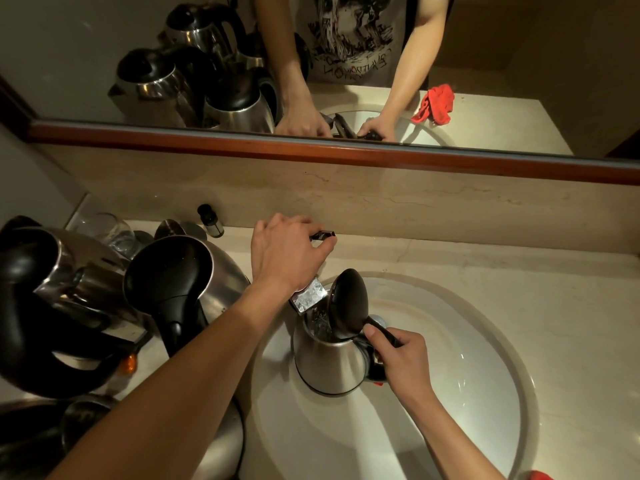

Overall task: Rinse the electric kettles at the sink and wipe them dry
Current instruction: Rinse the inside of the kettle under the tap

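A steel electric kettle (329, 362) stands in the white sink basin (485, 393) with its black lid (348, 306) flipped up. My right hand (398, 355) grips its black handle, thumb near the lid hinge. Water runs from the chrome tap spout (308, 296) into the kettle's open mouth. My left hand (287, 251) grips the tap lever (323, 235) behind the spout. Several more steel kettles stand on the counter to the left, the nearest one (194, 289) with a closed black lid.
A red cloth (540, 475) peeks in at the bottom right edge, and its reflection shows in the mirror (485, 46). A drinking glass (114, 230) and a small dark bottle (209, 221) stand by the back wall at the left.
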Demonstrator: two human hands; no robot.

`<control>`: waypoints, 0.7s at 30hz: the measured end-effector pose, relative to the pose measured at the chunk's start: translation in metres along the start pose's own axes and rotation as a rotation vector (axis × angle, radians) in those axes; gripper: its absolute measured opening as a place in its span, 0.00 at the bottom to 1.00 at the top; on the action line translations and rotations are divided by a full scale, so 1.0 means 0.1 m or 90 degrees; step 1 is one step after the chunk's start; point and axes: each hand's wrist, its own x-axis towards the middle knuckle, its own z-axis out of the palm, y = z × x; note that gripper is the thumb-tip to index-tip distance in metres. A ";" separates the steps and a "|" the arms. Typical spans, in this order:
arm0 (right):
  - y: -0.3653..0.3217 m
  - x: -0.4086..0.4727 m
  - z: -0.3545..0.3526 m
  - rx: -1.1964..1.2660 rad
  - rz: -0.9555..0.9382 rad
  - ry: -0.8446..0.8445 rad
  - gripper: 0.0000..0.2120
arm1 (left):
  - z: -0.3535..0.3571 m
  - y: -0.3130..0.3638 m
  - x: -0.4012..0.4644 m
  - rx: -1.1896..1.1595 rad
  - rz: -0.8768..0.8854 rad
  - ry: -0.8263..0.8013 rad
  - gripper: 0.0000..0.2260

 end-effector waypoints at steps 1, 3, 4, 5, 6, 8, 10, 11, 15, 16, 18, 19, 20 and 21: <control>0.00 0.00 0.00 0.000 0.002 0.000 0.31 | 0.00 0.00 0.00 -0.001 0.000 0.003 0.21; 0.00 0.00 0.00 -0.001 0.000 -0.002 0.30 | 0.01 -0.01 0.00 -0.002 0.001 0.007 0.21; 0.00 0.00 0.00 -0.002 -0.001 -0.003 0.30 | 0.01 -0.01 0.00 -0.003 0.001 0.008 0.21; -0.01 0.00 0.01 -0.002 -0.003 -0.004 0.31 | 0.01 -0.01 0.00 -0.004 0.001 0.008 0.21; -0.01 0.00 0.01 -0.003 -0.003 -0.004 0.31 | 0.01 0.00 0.00 -0.003 0.002 0.008 0.21; -0.01 -0.01 0.01 -0.003 -0.002 -0.003 0.29 | 0.01 -0.01 0.00 -0.003 0.003 0.008 0.21; -0.02 -0.01 0.00 -0.002 0.000 -0.003 0.28 | 0.02 -0.01 0.01 -0.004 0.003 0.009 0.21; -0.02 -0.01 0.00 -0.003 0.001 -0.004 0.27 | 0.02 -0.02 0.01 -0.005 0.003 0.011 0.21; -0.02 -0.01 0.00 -0.009 0.000 -0.002 0.28 | 0.02 -0.01 0.00 -0.008 0.001 0.011 0.20; -0.03 -0.01 0.00 -0.010 -0.002 -0.002 0.28 | 0.02 -0.01 0.00 -0.007 0.000 0.010 0.20; -0.03 -0.01 0.01 -0.010 -0.003 -0.003 0.28 | 0.01 0.00 0.00 -0.006 0.000 0.011 0.20; -0.03 -0.01 0.01 -0.010 -0.003 -0.002 0.28 | 0.01 0.00 0.00 -0.006 0.000 0.011 0.20; -0.03 -0.01 0.00 -0.010 -0.003 -0.002 0.29 | 0.01 0.00 0.00 -0.007 0.000 0.011 0.20; -0.03 0.00 0.00 -0.010 -0.003 -0.002 0.30 | 0.01 0.00 0.00 -0.006 0.000 0.011 0.20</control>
